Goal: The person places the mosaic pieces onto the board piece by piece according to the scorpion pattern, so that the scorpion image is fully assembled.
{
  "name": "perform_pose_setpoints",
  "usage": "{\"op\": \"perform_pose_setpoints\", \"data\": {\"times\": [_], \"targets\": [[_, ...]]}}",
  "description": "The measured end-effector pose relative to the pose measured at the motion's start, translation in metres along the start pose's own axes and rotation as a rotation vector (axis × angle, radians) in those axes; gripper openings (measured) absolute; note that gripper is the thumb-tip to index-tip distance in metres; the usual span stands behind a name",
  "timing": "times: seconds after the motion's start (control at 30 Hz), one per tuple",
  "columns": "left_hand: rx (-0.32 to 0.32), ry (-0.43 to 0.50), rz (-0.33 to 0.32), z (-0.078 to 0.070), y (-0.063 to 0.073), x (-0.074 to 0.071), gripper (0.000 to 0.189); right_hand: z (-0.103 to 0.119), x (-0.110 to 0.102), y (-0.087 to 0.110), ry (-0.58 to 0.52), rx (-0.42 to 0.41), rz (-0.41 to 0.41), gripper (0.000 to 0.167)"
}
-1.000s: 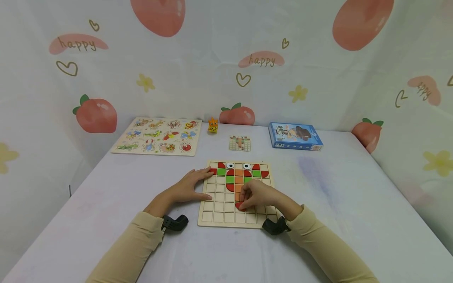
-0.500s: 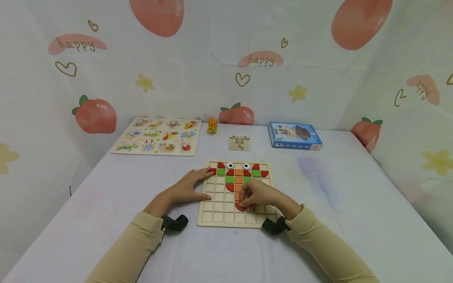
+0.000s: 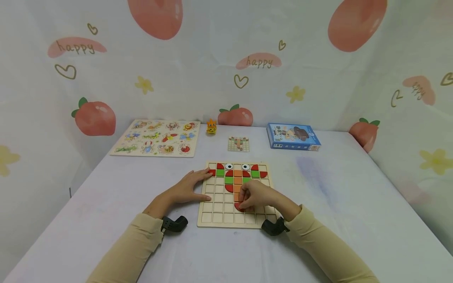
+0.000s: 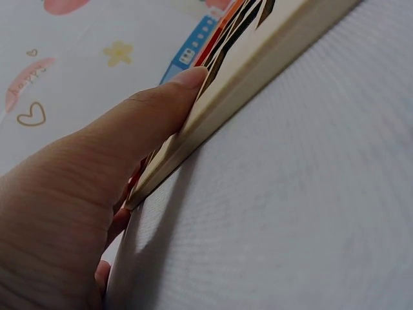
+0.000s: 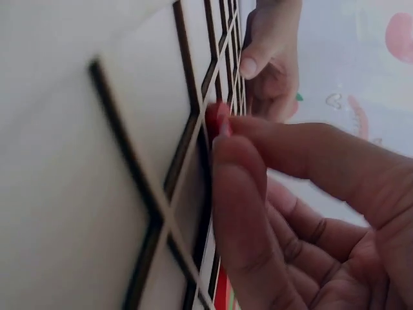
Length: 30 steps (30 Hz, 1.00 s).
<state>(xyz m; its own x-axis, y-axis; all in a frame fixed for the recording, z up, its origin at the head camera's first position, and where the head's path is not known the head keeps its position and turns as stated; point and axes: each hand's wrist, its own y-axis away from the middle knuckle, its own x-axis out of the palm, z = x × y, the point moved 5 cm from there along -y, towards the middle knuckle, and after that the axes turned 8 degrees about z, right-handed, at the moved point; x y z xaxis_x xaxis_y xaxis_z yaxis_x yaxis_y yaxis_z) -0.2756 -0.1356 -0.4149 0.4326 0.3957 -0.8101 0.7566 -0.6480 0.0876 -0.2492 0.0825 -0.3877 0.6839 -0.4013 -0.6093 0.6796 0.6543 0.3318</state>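
Observation:
A square wooden grid board (image 3: pixel 218 217) lies on the table, partly filled with red quarter-circle, green and orange square pieces and two eye discs. My right hand (image 3: pixel 260 193) pinches a red quarter-circle piece (image 3: pixel 238 206) between thumb and forefinger, low in the grid beneath the orange column. In the right wrist view, that red piece (image 5: pixel 218 117) sits at a cell, its far part showing past the fingertips. My left hand (image 4: pixel 97 152) spans the board's left side with thumb and fingers spread, the thumb resting on the edge. The right hand covers some cells.
Behind the board lies a small pattern card (image 3: pixel 238 144). An insect picture puzzle board (image 3: pixel 161 151) is at back left, with an orange toy figure (image 3: pixel 211 127) beside it. A blue box (image 3: pixel 293 136) lies at back right. A patterned curtain (image 3: pixel 198 78) closes off the back.
The red quarter-circle piece has turned slightly under my right fingers, its rounded edge now facing lower left in the cell. My left hand has stayed on the board's edge.

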Motion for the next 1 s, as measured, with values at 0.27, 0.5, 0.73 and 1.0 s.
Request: {"op": "perform_pose_setpoints", "data": {"times": [0.27,0.5,0.73,1.0], "targets": [[0.005,0.003,-0.004,0.001,0.0,0.001,0.083,-0.014,-0.019,0.014,-0.062,0.008,-0.011,0.014],[0.003,-0.015,-0.007,0.001,0.001,0.001,0.082,-0.035,-0.036,0.037,-0.126,0.056,-0.04,0.018],[0.003,-0.002,-0.002,0.0,0.001,0.0,0.082,-0.052,-0.041,0.064,-0.138,0.065,-0.043,0.02],[0.002,-0.015,-0.004,0.001,0.001,0.0,0.082,-0.071,-0.039,0.091,-0.139,0.085,-0.051,0.022]]}}
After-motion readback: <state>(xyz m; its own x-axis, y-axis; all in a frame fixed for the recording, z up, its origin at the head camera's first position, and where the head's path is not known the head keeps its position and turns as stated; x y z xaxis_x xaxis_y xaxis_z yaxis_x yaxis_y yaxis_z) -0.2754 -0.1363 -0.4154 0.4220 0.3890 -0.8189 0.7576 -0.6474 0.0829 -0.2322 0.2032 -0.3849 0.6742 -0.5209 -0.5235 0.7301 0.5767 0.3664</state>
